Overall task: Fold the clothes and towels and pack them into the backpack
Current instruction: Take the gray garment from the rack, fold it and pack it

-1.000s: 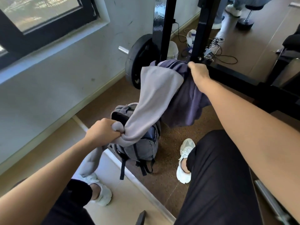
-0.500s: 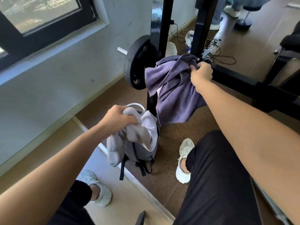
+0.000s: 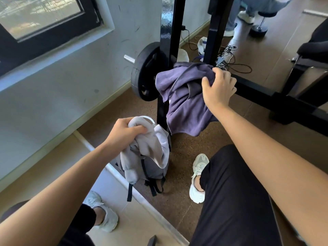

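A grey backpack (image 3: 150, 170) stands upright on the floor against a black rack post. My left hand (image 3: 124, 133) grips a bunched light grey towel (image 3: 150, 148) right above the backpack's top, and the cloth spills down over its front. A purple towel (image 3: 184, 96) hangs crumpled over the rack's low bar. My right hand (image 3: 218, 87) rests on its right edge, fingers curled into the cloth but partly spread.
The black rack frame (image 3: 168, 32) and a weight plate (image 3: 143, 75) stand behind the backpack. Cables (image 3: 230, 59) lie on the floor beyond. My legs and white shoes (image 3: 198, 176) flank the bag. Another person's feet (image 3: 245, 15) show at the top right.
My left hand pulled the grey towel off the rack and bunched it down onto the backpack. The purple towel stayed on the bar, and my right hand's grip on it loosened.
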`<state>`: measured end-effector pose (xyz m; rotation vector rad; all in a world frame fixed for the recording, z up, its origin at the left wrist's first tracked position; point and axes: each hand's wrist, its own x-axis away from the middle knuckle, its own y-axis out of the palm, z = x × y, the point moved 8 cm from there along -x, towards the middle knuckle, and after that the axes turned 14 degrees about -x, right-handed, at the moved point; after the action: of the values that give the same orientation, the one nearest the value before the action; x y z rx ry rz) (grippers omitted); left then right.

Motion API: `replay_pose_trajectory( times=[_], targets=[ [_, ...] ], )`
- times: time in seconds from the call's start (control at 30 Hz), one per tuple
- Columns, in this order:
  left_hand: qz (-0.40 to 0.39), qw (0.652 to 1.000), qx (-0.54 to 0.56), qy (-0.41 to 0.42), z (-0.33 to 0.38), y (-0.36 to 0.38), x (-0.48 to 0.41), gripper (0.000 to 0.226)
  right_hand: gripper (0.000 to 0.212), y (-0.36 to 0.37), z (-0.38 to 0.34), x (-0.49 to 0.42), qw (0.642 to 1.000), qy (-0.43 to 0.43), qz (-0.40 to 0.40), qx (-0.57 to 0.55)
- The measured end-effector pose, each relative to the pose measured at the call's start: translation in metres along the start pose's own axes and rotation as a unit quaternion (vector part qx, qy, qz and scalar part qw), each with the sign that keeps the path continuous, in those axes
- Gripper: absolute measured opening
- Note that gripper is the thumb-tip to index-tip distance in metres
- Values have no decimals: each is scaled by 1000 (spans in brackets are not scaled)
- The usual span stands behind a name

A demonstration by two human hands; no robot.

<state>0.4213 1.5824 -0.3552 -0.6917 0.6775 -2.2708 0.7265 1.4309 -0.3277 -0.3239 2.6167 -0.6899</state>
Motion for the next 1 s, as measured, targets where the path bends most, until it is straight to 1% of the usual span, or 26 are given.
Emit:
replay_pose_trajectory(
  times=[0.03, 0.07, 0.13, 0.2, 0.27, 0.33, 0.37, 0.4, 0.47, 0.53, 0.57, 0.6, 0.63, 0.67, 0.73, 0.87, 1.0],
  targets=[
    [6, 1000, 16, 0, 0, -2, 1, 8, 42, -2, -10, 13, 998, -50, 17, -17],
    [8, 999, 32, 1, 0, -4, 2, 9, 42, 0, -19, 27, 995, -95, 16, -19],
    [9, 998, 57, 0, -2, -7, 4, 8, 49, 16, -24, 46, 987, -152, -40, 39],
    [11, 998, 68, -7, -7, -10, 7, 7, 70, 35, -15, 54, 971, -165, -109, 134],
    [12, 998, 67, -8, -11, -11, 9, 8, 92, 47, -6, 50, 953, -169, -145, 203],
    [14, 998, 68, -12, -18, -10, 10, 12, 103, 58, -5, 39, 938, -168, -171, 251],
    [15, 998, 67, -16, -21, -8, 11, 13, 102, 64, -4, 31, 935, -153, -182, 265],
    [16, 997, 66, -21, -23, -6, 11, 12, 97, 68, -3, 23, 934, -133, -190, 271],
    [20, 997, 70, -30, -25, -1, 10, 7, 77, 73, -1, 5, 946, -87, -186, 252],
    [17, 997, 74, -28, -23, 5, 7, 5, 59, 68, 5, -13, 972, -7, -159, 175],
    [14, 997, 78, -27, -21, 8, 5, 5, 54, 65, 10, -21, 980, 47, -146, 127],
    [10, 996, 81, -27, -19, 10, 2, 5, 51, 63, 17, -27, 981, 98, -140, 90],
    [9, 996, 84, -27, -18, 12, 0, 5, 50, 63, 23, -31, 978, 132, -144, 72],
    [8, 996, 86, -27, -16, 13, -2, 6, 51, 65, 25, -33, 975, 142, -156, 72],
    [10, 995, 95, -27, -15, 14, -5, 8, 55, 68, 21, -29, 973, 113, -177, 98],
    [10, 994, 99, -38, -19, 16, -6, 6, 72, 67, 10, -11, 971, 11, -180, 158],
    [13, 993, 108, -51, -25, 16, -4, 5, 82, 62, 6, 11, 950, -88, -168, 247]
  ],
)
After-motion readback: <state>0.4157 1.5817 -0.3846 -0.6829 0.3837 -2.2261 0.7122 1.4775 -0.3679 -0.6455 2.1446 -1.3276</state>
